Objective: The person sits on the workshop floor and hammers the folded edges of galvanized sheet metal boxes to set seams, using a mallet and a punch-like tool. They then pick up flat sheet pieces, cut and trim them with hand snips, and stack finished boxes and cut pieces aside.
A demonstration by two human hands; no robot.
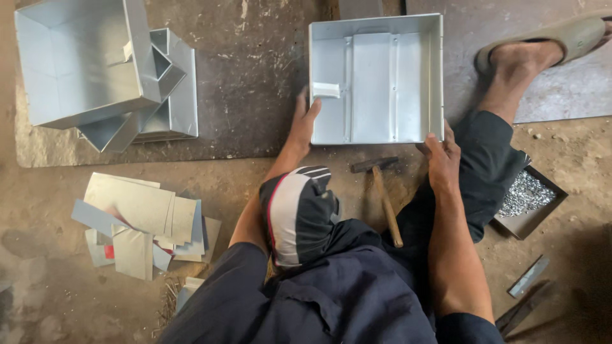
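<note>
My left hand (305, 124) rests against the left wall of a shallow square sheet-metal tray (376, 79), fingers stretched up along the outside of the wall and the thumb hooked over its rim, so the hand is gripping that edge. My right hand (442, 156) holds the near right corner of the same tray, fingers curled over the bottom rim beside the corner. The tray lies open side up on the ground in front of me, partly on a dark metal plate (248, 76) and partly on the bare dirt; its floor shows two raised seams running away from me, and a small folded tab sticks in from the left wall just above my left thumb. Just below the tray, between my two forearms, a hammer (382, 194) with a wooden handle lies on the ground, its head toward the tray and the handle pointing back at me. My knee in dark trousers sits under my left arm, with a striped cloth (298, 213) over it. Off to the left, well apart from my hands, a stack of similar metal trays (102, 70) leans together, and nearer to me lies a loose heap of cut metal sheets (143, 223). To my right a small flat box of rivets (528, 197) sits by my leg, and my sandalled foot (542, 48) rests beyond the tray.
</note>
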